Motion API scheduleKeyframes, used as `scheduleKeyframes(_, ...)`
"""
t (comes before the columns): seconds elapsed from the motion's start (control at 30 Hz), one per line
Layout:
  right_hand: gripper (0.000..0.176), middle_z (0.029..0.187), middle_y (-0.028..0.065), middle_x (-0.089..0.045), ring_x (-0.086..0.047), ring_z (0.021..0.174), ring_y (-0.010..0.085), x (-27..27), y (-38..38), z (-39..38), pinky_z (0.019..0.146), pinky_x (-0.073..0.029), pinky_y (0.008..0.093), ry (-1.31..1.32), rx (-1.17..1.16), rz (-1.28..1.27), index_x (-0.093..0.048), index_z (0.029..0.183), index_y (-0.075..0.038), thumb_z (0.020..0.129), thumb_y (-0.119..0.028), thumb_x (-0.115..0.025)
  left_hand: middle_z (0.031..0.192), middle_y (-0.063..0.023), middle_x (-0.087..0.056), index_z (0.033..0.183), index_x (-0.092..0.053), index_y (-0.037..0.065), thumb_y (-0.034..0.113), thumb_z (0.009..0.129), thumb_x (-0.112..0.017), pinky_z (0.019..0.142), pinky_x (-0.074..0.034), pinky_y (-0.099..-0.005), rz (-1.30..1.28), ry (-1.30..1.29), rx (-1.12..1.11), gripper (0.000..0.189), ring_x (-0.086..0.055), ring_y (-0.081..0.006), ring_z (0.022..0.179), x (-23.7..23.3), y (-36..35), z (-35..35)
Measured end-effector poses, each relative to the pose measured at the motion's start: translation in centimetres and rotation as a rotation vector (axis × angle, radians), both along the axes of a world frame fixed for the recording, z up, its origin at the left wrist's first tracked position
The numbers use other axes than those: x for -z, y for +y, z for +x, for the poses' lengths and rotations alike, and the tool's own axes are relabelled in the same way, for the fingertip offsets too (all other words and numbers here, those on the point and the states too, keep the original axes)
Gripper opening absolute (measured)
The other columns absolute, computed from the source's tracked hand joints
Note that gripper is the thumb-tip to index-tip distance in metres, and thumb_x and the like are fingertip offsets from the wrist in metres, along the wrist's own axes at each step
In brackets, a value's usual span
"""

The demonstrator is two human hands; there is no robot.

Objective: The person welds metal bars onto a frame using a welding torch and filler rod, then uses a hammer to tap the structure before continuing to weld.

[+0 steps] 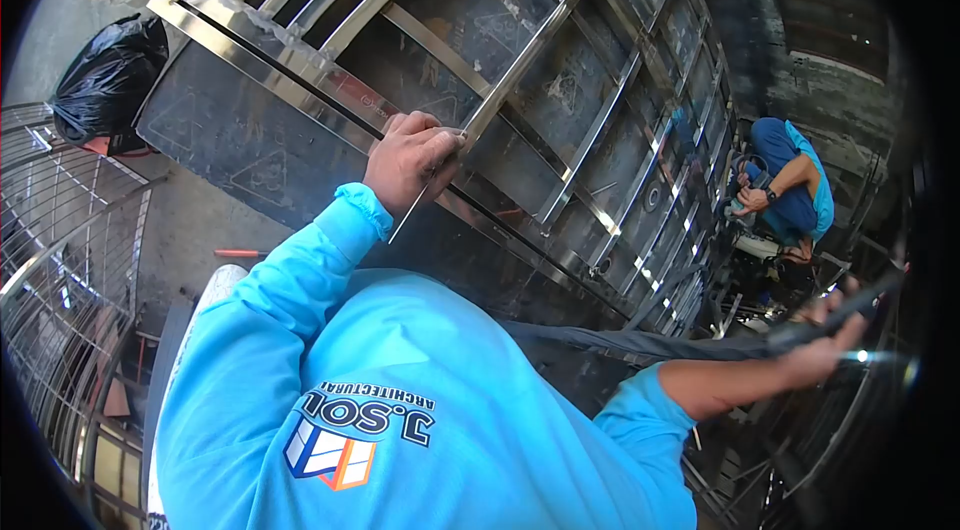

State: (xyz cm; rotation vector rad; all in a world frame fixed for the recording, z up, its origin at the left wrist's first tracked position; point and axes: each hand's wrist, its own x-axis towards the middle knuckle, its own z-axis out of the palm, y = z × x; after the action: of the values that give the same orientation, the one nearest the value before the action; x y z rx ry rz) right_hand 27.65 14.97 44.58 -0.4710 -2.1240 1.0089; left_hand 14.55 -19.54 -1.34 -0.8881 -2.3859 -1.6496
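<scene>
My left hand is closed around a thin metal rod, whose lower end sticks out below the fingers. It rests at the near edge of a shiny metal frame made of crossing bars, lying on a dark tabletop. Out to the right, my right hand is blurred, with its fingers around a thick dark hose. The hose runs across in front of my body, and its far end is too dark and blurred to make out.
At the right, a co-worker in blue crouches beside the frame, hands on something I cannot make out. A black plastic bag sits at the upper left above a curved wire grille. A red-handled tool lies near my left arm.
</scene>
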Motion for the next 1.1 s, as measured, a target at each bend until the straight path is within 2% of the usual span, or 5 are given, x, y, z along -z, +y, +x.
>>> scheduleKeyframes(0.23, 0.061, 0.084, 0.0141, -0.064, -0.063, 0.061, 0.0161, -8.0, -9.0, -14.4, 0.042, -0.047, 0.0245, 0.044, -0.385, 0.853, -0.04, 0.143, 0.005, 0.107, -0.039, -0.061, 0.119, -0.0077, -0.076, 0.115, -0.076, 0.009, 0.001, 0.076, -0.08, 0.095, -0.05, -0.0449, -0.055, 0.04, 0.059, 0.04, -0.066, -0.0298, 0.108, -1.6, -3.2, -0.7)
scheduleKeyframes(0.33, 0.056, 0.098, 0.0134, -0.064, -0.057, 0.059, 0.01, 1.3, -17.3, -22.2, 0.045, -0.046, 0.0204, -0.115, 0.062, 0.498, -0.047, 0.14, 0.003, 0.106, -0.039, -0.062, 0.122, -0.0072, -0.076, 0.117, -0.076, 0.01, 0.0, 0.079, -0.079, 0.097, -0.049, -0.0459, -0.068, 0.026, 0.089, 0.04, -0.066, -0.0296, 0.111, -1.7, -4.2, -0.9)
scheduleKeyframes(0.47, 0.051, 0.092, 0.0026, -0.065, -0.053, 0.067, 0.0069, 10.7, -12.9, -24.4, 0.057, -0.044, 0.0243, -0.779, -0.55, 0.55, -0.054, 0.148, -0.006, 0.1, -0.017, -0.067, 0.12, -0.0065, -0.077, 0.119, -0.076, 0.01, 0.003, 0.081, -0.079, 0.097, -0.049, -0.0449, -0.118, 0.046, 0.076, 0.039, -0.066, -0.0277, 0.112, -1.4, -3.9, -0.9)
scheduleKeyframes(0.63, 0.058, 0.08, 0.0121, -0.064, -0.065, 0.069, 0.0225, 21.2, -12.2, -26.0, 0.066, -0.053, 0.0373, -1.177, -0.879, 0.531, -0.05, 0.148, -0.02, 0.095, -0.011, -0.071, 0.118, -0.0061, -0.078, 0.116, -0.077, 0.01, 0.006, 0.081, -0.081, 0.095, -0.049, -0.0447, -0.144, 0.014, 0.055, 0.035, -0.066, -0.0268, 0.11, -1.5, -3.5, -1.0)
scheduleKeyframes(1.1, 0.061, 0.082, 0.0155, -0.064, -0.064, 0.07, 0.0275, 25.9, -11.7, -26.9, 0.072, -0.053, 0.0391, -1.357, -1.036, 0.626, -0.048, 0.151, -0.018, 0.094, -0.011, -0.069, 0.114, -0.0046, -0.079, 0.113, -0.078, 0.011, 0.009, 0.077, -0.081, 0.097, -0.05, -0.0442, -0.141, -0.011, 0.031, 0.036, -0.067, -0.0262, 0.107, -1.4, -3.4, -0.9)
